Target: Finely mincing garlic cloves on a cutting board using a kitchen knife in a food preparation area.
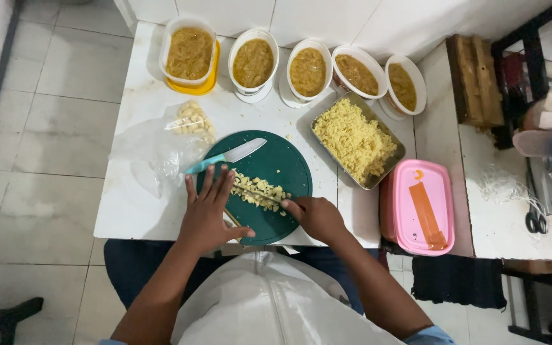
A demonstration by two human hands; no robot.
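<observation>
A round dark green cutting board (pixel 287 165) lies on the white table (pixel 142 204) in front of me. A heap of chopped pale garlic pieces (pixel 260 190) sits on its middle. My right hand (pixel 316 216) grips the handle of a long knife (pixel 260 193) whose blade rests across the pieces. Fingers spread, my left hand (pixel 209 213) lies flat on the board's left edge, with its fingertips near the pieces. A second knife with a teal handle (pixel 228 157) rests on the board's far side.
A clear plastic bag with whole garlic cloves (pixel 190 120) lies left of the board. Several white tubs of brown paste (pixel 253 62) line the back wall. A metal tray of yellow mince (pixel 354 140) and a pink lidded box (pixel 421 206) sit to the right.
</observation>
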